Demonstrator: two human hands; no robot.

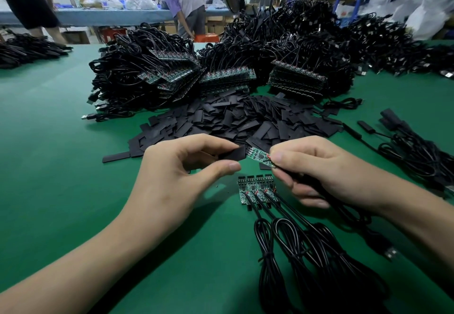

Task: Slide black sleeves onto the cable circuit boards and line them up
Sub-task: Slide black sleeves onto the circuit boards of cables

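Note:
My left hand (179, 173) pinches a flat black sleeve (233, 153) between thumb and fingers, above the green table. My right hand (317, 166) pinches a small green circuit board (259, 157) at its cable end, and the board's free end almost touches the sleeve's open mouth. The board's black cable (344, 210) runs down under my right palm. Just below the hands, several bare circuit boards (258, 188) lie side by side in a row, their coiled cables (294, 247) trailing toward me.
A heap of loose black sleeves (235, 119) lies behind the hands. Behind it stand stacks of boards with cables (226, 77). More cables (412, 151) lie at the right. People stand at a blue table (110, 16) far back.

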